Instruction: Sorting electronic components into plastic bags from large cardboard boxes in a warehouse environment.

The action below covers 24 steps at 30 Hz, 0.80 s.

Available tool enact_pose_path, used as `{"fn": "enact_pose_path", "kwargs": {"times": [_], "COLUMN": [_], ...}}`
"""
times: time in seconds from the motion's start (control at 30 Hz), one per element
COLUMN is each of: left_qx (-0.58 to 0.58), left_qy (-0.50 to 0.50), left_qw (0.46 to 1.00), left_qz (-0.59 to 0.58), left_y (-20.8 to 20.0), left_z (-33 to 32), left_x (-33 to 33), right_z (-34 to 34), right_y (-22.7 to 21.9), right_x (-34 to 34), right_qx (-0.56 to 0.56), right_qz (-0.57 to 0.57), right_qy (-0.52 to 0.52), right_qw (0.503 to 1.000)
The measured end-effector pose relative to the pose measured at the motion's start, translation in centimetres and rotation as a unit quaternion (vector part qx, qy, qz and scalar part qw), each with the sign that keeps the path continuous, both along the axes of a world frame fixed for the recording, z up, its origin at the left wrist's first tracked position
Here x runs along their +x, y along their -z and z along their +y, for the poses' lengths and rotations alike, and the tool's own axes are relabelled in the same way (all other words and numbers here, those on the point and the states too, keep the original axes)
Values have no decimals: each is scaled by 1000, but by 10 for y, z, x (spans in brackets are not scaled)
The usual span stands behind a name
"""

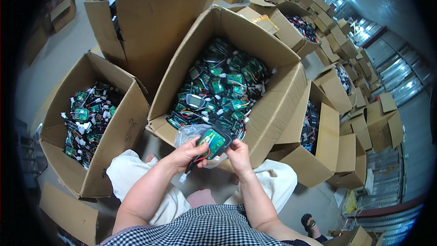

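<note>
A green circuit board (215, 141) in a black casing is held between my two hands, with red and pale wires and a white plug (183, 178) hanging from it. My left hand (184, 154) is closed around its left side and the wires, thumb on top. My right hand (239, 156) pinches the casing's right edge; its fingertips are partly hidden. Beneath the board, a clear plastic tub (185, 133) sits at the near edge of a large carton (268, 114). Inside that carton lies a heap of similar boards (218, 86) with wires and plugs.
At the left, a carton (118, 132) holds more boards and white plugs. Behind it stands a taller carton (159, 27) full of black parts. Further open cartons (318, 150) crowd the right side. A person's sandalled foot (309, 224) shows at the lower right.
</note>
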State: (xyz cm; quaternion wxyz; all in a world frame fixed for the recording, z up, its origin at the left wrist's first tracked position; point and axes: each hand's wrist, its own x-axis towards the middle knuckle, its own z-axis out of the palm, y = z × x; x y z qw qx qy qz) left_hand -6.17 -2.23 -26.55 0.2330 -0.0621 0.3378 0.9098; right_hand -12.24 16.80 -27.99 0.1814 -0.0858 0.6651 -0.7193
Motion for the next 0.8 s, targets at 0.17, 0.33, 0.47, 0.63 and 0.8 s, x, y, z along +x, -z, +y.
{"fn": "enact_pose_path", "kwargs": {"times": [0.17,0.33,0.47,0.63,0.8], "left_qx": [-17,41,77,106,-45], "left_qy": [17,31,21,-99,-64], "left_qw": [1000,998,996,987,993], "left_qz": [-6,21,33,65,89], "left_y": [10,4,3,-11,-10], "left_z": [3,-1,-6,-22,-22], "left_x": [1,3,1,0,3], "right_z": [-1,-4,-4,28,38], "right_y": [2,-2,-17,-8,-16], "right_x": [1,4,9,4,-10], "right_qx": [35,-149,-506,-62,-428], "right_qz": [26,-103,-219,-284,-36], "right_qy": [-38,-31,1,-281,-191], "right_qw": [998,983,834,915,883]}}
